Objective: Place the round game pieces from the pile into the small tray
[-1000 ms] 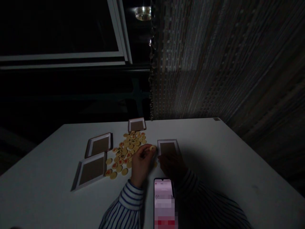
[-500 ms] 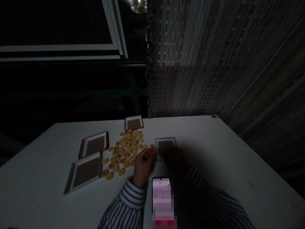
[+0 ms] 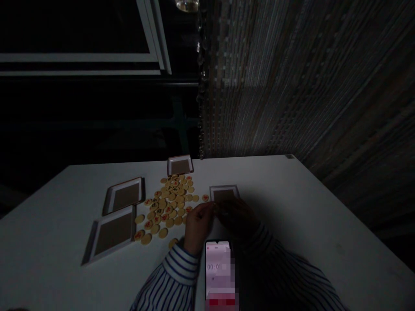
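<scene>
My left hand [image 3: 198,224] is closed in a pinch, with what looks like the edge of a round Chinese chess piece at its fingertips. My right hand [image 3: 240,218], in deep shadow, brings bent, closed fingers up to the left fingertips; what lies inside them is too dark to make out. Both hands are over the near edge of a shallow tray [image 3: 224,195], partly covering it. To the left spreads a heap of round wooden chess pieces [image 3: 171,196] marked in red or black, some showing plain faces. One red-marked piece [image 3: 205,198] lies beside the tray.
A phone [image 3: 218,276] showing a timer lies below my hands. Three more shallow trays stand around the pieces: one at the back [image 3: 180,166], one at left [image 3: 125,196] and one nearer left [image 3: 113,233]. A strand curtain [image 3: 246,108] hangs behind the white table [image 3: 311,224].
My right hand has moved left, and its fingertips now meet those of my left hand. The view has shifted slightly; the heap and trays look unchanged.
</scene>
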The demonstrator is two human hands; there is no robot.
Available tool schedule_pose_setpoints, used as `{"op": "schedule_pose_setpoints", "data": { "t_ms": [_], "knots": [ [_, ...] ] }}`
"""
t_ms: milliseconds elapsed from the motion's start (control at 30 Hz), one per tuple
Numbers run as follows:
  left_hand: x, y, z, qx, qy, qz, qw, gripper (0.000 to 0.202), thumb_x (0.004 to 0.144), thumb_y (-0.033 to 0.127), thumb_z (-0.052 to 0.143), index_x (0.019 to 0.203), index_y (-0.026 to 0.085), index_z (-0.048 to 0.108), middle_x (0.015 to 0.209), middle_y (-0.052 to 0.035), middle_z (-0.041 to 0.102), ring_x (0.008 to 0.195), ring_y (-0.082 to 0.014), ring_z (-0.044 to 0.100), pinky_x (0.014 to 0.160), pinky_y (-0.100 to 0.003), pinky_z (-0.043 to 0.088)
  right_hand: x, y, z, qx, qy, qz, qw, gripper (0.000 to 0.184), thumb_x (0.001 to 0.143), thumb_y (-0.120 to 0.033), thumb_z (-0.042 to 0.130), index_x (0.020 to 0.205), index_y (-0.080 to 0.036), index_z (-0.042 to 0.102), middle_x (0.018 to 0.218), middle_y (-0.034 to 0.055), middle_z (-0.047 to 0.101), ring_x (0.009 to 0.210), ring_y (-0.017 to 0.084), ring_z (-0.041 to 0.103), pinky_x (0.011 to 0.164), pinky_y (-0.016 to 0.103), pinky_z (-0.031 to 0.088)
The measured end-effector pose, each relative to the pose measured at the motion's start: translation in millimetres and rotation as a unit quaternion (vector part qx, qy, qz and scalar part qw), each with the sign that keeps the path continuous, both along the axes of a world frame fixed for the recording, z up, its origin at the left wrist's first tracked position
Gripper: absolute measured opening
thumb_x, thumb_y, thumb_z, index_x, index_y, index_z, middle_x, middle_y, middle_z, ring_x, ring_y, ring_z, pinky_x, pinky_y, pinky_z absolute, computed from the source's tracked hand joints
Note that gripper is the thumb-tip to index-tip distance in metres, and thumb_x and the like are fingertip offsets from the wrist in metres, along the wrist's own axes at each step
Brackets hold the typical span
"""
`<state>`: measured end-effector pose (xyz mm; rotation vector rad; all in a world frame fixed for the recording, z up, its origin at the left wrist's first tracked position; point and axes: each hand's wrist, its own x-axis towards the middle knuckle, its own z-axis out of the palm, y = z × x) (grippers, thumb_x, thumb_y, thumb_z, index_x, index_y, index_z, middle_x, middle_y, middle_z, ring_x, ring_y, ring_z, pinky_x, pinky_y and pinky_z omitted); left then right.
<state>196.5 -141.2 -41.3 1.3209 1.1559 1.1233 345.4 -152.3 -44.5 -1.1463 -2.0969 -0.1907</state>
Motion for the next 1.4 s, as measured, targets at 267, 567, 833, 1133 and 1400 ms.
{"op": "schedule_pose_setpoints", "data": {
  "t_ms": [267,567,833,1133,1400],
  "knots": [
    [0,-1,3.1,0.025,0.03,-0.012,0.999,0.027,0.076,0.034,0.053,0.089,0.017,0.068,0.09,-0.005,0.07,0.086,-0.0186,0.063,0.079,-0.029,0.049,4,0,1.7,0.001,0.011,-0.001,1.0,0.016,0.081,-0.027,0.052,0.093,-0.019,0.059,0.086,0.0068,0.065,0.079,0.016,0.058,0.069,0.031,0.047],
    [2,-2,5.8,0.026,0.024,-0.031,0.999,0.026,0.077,0.033,0.051,0.09,0.018,0.068,0.093,-0.0046,0.069,0.088,-0.0188,0.062,0.081,-0.031,0.047,3,0,3.2,-0.029,-0.005,-0.019,0.999,0.014,0.08,-0.024,0.052,0.089,-0.018,0.061,0.086,0.0067,0.065,0.078,0.015,0.057,0.069,0.028,0.045],
    [-5,1,-4.5,0.114,0.159,0.007,0.981,0.025,0.08,0.029,0.047,0.092,0.016,0.065,0.092,-0.0073,0.067,0.087,-0.0173,0.061,0.08,-0.03,0.046,21,3,13.8,-0.081,-0.078,-0.063,0.992,0.013,0.08,-0.021,0.051,0.085,-0.018,0.063,0.083,0.0052,0.066,0.076,0.015,0.057,0.069,0.027,0.04],
    [-6,0,-14.3,0.254,0.335,-0.04,0.906,0.023,0.08,0.025,0.049,0.097,0.016,0.062,0.102,-0.0098,0.061,0.096,-0.0209,0.055,0.085,-0.037,0.045,52,10,18.8,-0.166,-0.139,-0.091,0.972,0.017,0.078,-0.024,0.051,0.088,-0.018,0.064,0.088,0.0063,0.066,0.079,0.015,0.059,0.069,0.026,0.041],
    [-9,2,-25.6,0.291,0.418,-0.058,0.858,0.022,0.078,0.023,0.053,0.097,0.02,0.064,0.116,-0.0103,0.055,0.106,-0.0251,0.049,0.087,-0.043,0.042,47,15,37.7,-0.27,-0.228,-0.101,0.93,0.021,0.075,-0.024,0.055,0.095,-0.022,0.063,0.094,0.0056,0.066,0.084,0.017,0.059,0.069,0.026,0.04]
  ]
}}
